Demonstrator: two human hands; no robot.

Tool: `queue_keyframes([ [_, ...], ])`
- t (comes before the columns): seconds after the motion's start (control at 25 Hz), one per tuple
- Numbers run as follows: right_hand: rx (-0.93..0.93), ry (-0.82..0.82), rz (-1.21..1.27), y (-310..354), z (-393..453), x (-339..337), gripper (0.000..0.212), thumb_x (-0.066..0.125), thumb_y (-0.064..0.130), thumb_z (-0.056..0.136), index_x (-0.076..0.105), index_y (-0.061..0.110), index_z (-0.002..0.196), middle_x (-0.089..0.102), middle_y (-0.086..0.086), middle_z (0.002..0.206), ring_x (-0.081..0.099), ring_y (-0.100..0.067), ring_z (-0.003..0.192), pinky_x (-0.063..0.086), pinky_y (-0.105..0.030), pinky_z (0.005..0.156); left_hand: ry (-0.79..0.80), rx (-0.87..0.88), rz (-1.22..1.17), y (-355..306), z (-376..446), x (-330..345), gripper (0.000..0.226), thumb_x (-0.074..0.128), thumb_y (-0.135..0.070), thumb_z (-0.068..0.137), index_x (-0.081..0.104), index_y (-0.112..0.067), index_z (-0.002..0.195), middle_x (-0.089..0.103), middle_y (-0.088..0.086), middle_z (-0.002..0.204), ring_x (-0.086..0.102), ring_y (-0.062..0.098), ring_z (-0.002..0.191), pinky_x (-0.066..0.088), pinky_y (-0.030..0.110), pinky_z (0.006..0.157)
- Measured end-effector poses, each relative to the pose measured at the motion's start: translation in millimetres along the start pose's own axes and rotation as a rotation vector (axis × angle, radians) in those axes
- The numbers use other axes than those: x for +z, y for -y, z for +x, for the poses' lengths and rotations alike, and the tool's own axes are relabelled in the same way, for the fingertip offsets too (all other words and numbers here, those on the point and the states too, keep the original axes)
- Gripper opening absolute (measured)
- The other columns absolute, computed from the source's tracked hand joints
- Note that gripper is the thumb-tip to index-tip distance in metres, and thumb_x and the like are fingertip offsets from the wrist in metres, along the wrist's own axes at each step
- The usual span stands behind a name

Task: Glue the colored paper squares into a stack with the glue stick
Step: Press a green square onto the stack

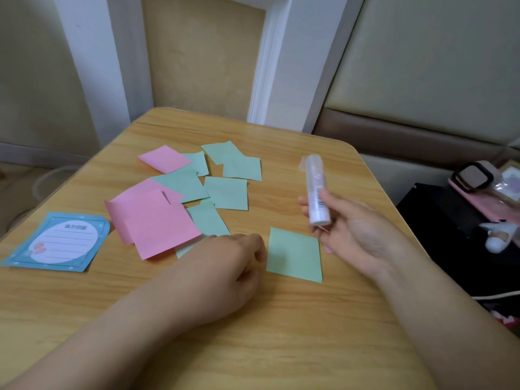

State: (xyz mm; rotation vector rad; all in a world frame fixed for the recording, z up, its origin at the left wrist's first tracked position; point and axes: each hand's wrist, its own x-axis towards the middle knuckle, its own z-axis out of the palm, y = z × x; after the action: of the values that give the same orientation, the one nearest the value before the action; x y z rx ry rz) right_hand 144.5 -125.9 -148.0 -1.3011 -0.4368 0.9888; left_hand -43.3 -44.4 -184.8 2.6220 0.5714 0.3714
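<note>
Several pink and green paper squares lie scattered and overlapping on the wooden table (253,347). One green square (294,254) lies alone near the front, between my hands. My right hand (351,229) grips a white glue stick (316,190) by its lower half, the clear capped end pointing away from me, above the table. My left hand (233,266) rests knuckles-up on the table with fingers curled, touching the edge of a green square (208,220) beside a large pink square (160,226). Whether it pinches that paper is hidden.
A blue-bordered note card (56,243) lies at the table's left front. A white chair (202,57) stands behind the table. To the right, off the table edge, are a pink phone (478,204), a dark case and small clutter on a black surface.
</note>
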Motion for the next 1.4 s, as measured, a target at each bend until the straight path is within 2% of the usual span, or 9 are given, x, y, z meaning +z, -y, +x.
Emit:
queue_keyframes([
  [0.32, -0.297, -0.035, -0.791, -10, 81, 44, 0.032, 0.07, 0.016, 0.082, 0.053, 0.021, 0.109, 0.067, 0.012, 0.092, 0.064, -0.007, 0.089, 0.048, -0.021, 0.074, -0.094, -0.202, 0.037, 26, 15, -38, 0.007, 0.05, -0.035, 0.093, 0.047, -0.034, 0.1, 0.054, -0.016, 0.097, 0.048, 0.004, 0.077, 0.041, 0.018, 0.066],
  [0.56, -0.352, -0.063, -0.92, -13, 95, 44, 0.039, 0.073, 0.02, 0.077, 0.055, 0.023, 0.111, 0.062, 0.016, 0.094, 0.058, 0.002, 0.086, 0.042, -0.014, 0.064, -0.075, -0.222, 0.107, 26, 16, -34, 0.017, 0.047, -0.036, 0.095, 0.049, -0.031, 0.11, 0.054, -0.013, 0.11, 0.052, 0.009, 0.091, 0.048, 0.024, 0.077],
  [0.72, -0.285, -0.108, -0.961, -11, 84, 39, 0.057, 0.081, 0.028, 0.069, 0.049, 0.021, 0.116, 0.057, 0.008, 0.105, 0.057, -0.009, 0.093, 0.043, -0.022, 0.07, -0.09, -0.228, 0.147, 26, 16, -34, 0.019, 0.045, -0.036, 0.096, 0.05, -0.029, 0.113, 0.055, -0.01, 0.114, 0.054, 0.012, 0.101, 0.051, 0.028, 0.081],
  [0.84, -0.35, -0.205, -1.039, -16, 53, 36, 0.034, 0.073, 0.019, 0.075, 0.053, 0.019, 0.102, 0.051, 0.004, 0.088, 0.05, -0.011, 0.074, 0.04, -0.018, 0.056, -0.161, -0.258, 0.134, 29, 14, -38, 0.018, 0.044, -0.036, 0.096, 0.052, -0.028, 0.111, 0.057, -0.01, 0.112, 0.055, 0.013, 0.101, 0.051, 0.029, 0.08],
  [0.96, -0.546, 0.077, -1.173, -24, 32, 59, 0.02, 0.058, 0.009, 0.083, 0.059, 0.019, 0.101, 0.059, 0.003, 0.091, 0.056, -0.01, 0.081, 0.042, -0.013, 0.071, -0.316, -0.316, 0.121, 34, 12, -43, 0.013, 0.045, -0.036, 0.094, 0.053, -0.028, 0.1, 0.058, -0.011, 0.102, 0.055, 0.011, 0.092, 0.046, 0.024, 0.07],
  [1.04, -0.553, 0.269, -1.413, -23, 41, 83, 0.041, 0.051, 0.012, 0.088, 0.047, 0.021, 0.128, 0.054, 0.003, 0.124, 0.05, -0.011, 0.115, 0.037, -0.019, 0.093, -0.418, -0.378, 0.079, 40, 10, -48, 0.008, 0.048, -0.034, 0.092, 0.052, -0.027, 0.092, 0.055, -0.013, 0.092, 0.049, 0.01, 0.08, 0.037, 0.021, 0.059],
  [1.12, -0.449, 0.318, -1.623, -19, 63, 106, 0.058, 0.051, 0.018, 0.088, 0.029, 0.021, 0.141, 0.039, 0.0, 0.143, 0.036, -0.018, 0.131, 0.034, -0.03, 0.099, -0.47, -0.431, 0.043, 46, 8, -49, 0.008, 0.052, -0.032, 0.091, 0.055, -0.025, 0.091, 0.056, -0.011, 0.088, 0.046, 0.011, 0.076, 0.034, 0.026, 0.058],
  [1.28, -0.225, 0.257, -1.926, -10, 98, 131, 0.07, 0.062, 0.033, 0.079, 0.029, 0.019, 0.14, 0.04, -0.005, 0.136, 0.039, -0.027, 0.124, 0.04, -0.035, 0.094, -0.484, -0.465, -0.01, 57, 5, -48, 0.008, 0.053, -0.032, 0.089, 0.056, -0.025, 0.089, 0.06, -0.009, 0.087, 0.048, 0.011, 0.075, 0.034, 0.027, 0.061],
  [1.4, -0.213, 0.288, -1.922, -8, 99, 136, 0.06, 0.062, 0.023, 0.081, 0.037, 0.02, 0.136, 0.041, -0.004, 0.13, 0.049, -0.023, 0.106, 0.044, -0.031, 0.082, -0.491, -0.473, -0.027, 59, 5, -49, 0.008, 0.053, -0.032, 0.089, 0.056, -0.025, 0.089, 0.06, -0.009, 0.087, 0.05, 0.012, 0.077, 0.035, 0.028, 0.062],
])
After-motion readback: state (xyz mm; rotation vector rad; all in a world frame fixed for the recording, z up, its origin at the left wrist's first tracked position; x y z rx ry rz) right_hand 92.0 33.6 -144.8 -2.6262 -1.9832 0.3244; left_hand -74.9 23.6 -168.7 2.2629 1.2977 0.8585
